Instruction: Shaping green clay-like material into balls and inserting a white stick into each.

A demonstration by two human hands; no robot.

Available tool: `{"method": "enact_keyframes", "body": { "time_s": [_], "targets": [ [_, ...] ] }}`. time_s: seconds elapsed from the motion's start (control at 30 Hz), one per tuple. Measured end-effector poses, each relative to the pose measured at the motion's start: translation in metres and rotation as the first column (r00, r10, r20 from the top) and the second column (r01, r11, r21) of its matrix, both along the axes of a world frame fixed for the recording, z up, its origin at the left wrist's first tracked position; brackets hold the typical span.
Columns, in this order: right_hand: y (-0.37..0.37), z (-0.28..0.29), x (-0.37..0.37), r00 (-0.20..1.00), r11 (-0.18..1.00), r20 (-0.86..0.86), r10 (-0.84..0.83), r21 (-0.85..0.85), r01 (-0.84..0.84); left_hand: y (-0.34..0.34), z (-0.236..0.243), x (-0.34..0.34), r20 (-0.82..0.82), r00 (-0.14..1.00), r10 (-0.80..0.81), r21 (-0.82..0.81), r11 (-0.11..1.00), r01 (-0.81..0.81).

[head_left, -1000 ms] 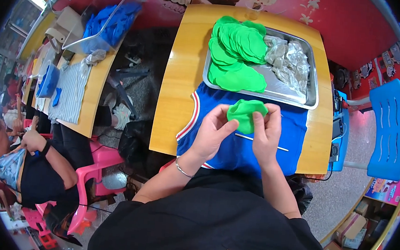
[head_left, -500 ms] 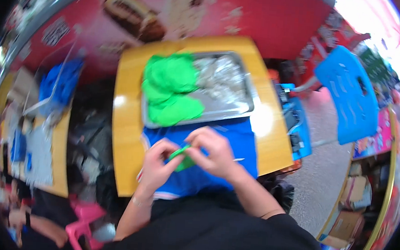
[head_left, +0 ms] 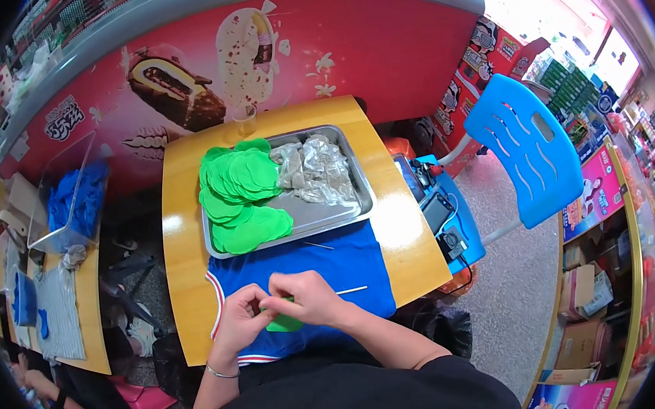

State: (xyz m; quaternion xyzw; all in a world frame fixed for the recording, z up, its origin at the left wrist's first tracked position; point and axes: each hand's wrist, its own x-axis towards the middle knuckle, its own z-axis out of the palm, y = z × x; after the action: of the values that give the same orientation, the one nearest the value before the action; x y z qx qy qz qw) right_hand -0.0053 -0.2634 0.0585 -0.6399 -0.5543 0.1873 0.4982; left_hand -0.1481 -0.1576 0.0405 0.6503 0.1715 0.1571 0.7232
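By the tabletop's near edge, left hand and right hand pinch the green piece, spread wider earlier; shaping seems underway.

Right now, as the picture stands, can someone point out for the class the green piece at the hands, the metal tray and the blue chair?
Green piece [head_left: 284,323]: head view, on its lower visible part.
Metal tray [head_left: 313,213]: head view, on its bare floor.
Blue chair [head_left: 531,153]: head view, on its backrest.

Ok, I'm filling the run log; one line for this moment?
left hand, right hand: holding green piece | blue cloth: beneath | tray: green stack
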Motion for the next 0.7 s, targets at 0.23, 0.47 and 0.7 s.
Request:
{"method": "enact_keyframes", "body": {
  "time_s": [0.23, 0.47, 0.7],
  "targets": [
    [0.006, -0.018, 0.003, 0.996, 0.999, -0.089, -0.026, 0.037, 0.029, -0.006, 0.01, 0.008, -0.03, 0.998, -0.051, -0.096, 0.994, 0.048],
    [0.001, -0.014, -0.006, 0.973, 0.982, -0.134, -0.185, 0.013, 0.189, -0.05, -0.018, 0.013, 0.072, 0.944, 0.321, -0.654, 0.73, -0.199],
    [0.0, -0.039, 0.025, 0.866, 0.906, -0.365, -0.341, 0.117, 0.406, -0.034, -0.015, 0.013, 0.093, 0.915, 0.392, -0.533, 0.796, -0.287]
  ]
}}
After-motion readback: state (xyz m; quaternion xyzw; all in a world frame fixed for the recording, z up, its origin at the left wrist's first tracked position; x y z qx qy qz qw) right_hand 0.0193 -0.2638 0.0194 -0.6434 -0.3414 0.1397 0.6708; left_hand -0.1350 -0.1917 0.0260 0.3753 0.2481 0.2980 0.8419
